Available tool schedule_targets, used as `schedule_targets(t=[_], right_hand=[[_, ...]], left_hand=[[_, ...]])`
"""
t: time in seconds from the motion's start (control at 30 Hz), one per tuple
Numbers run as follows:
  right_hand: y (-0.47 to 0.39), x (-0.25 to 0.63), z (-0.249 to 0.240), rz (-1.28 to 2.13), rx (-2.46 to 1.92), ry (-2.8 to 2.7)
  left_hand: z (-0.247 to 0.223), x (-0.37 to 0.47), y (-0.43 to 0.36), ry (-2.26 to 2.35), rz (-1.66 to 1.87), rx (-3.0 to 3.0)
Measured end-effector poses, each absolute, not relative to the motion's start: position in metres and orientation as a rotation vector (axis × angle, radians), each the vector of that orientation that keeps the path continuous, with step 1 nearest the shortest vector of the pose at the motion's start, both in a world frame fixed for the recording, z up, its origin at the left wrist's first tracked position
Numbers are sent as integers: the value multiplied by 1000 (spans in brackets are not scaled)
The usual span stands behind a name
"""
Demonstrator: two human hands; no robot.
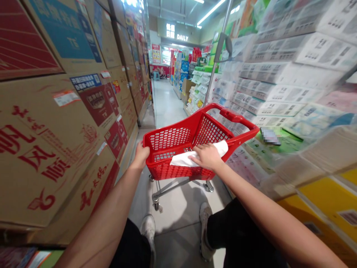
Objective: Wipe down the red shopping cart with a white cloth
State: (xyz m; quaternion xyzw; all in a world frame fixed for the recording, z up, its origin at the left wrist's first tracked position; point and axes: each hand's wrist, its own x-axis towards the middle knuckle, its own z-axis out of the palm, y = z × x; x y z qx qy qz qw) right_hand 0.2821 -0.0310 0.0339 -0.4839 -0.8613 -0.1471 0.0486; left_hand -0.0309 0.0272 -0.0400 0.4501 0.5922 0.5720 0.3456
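A red plastic shopping cart (pixel 167 174) stands crosswise in front of my feet, its push handle (pixel 247 124) pointing right. Its perforated basket holds nothing that I can see. My left hand (pixel 141 154) is closed around the basket's left end at the rim. A white cloth (pixel 180 159) lies draped along the near top rim. My right hand (pixel 209 155) is closed over this cloth, pressing it against the rim near the handle end, with the thumb toward the left. The undersides of the right fingers are hidden.
Stacked cartons (pixel 52 149) wall the left side. Wrapped paper packs (pixel 279 89) pile up on the right, above yellow boxes (pixel 329 201). A metal pole (pixel 213 76) rises behind the cart. The tiled aisle (pixel 166 100) runs ahead past shelves. My shoes (pixel 149 227) are close to the cart's wheels.
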Motion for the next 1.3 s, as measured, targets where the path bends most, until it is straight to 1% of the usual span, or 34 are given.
schedule_targets(t=[0.2,0.33,0.47,0.67,0.8,0.9,1.0,1.13,1.23,1.3], right_hand=[[-33,191,24,-189,-1207,-2843],[-28,160,23,-128,-1136,-2831],[-22,179,29,-119,-1324,-2844],[-10,266,58,-217,-1790,-2780],[1,299,74,-89,-1920,-2804],[6,287,71,-13,-1946,-2844],[8,251,58,55,-1866,-2901],[1,193,40,114,-1639,-2960],[-9,164,31,42,-1489,-2916],[-14,160,29,-8,-1447,-2873]], left_hand=[[-43,-31,29,1574,1457,953],[-40,-42,34,1567,1437,929],[-38,-52,34,1538,1437,1005],[-35,-56,29,1497,1456,1091],[-36,-52,29,1463,1465,1077],[-41,-46,31,1439,1473,1029],[-49,-42,36,1437,1478,966],[-55,-43,41,1446,1473,913],[-54,-45,39,1432,1455,914],[-51,-47,36,1399,1436,936]])
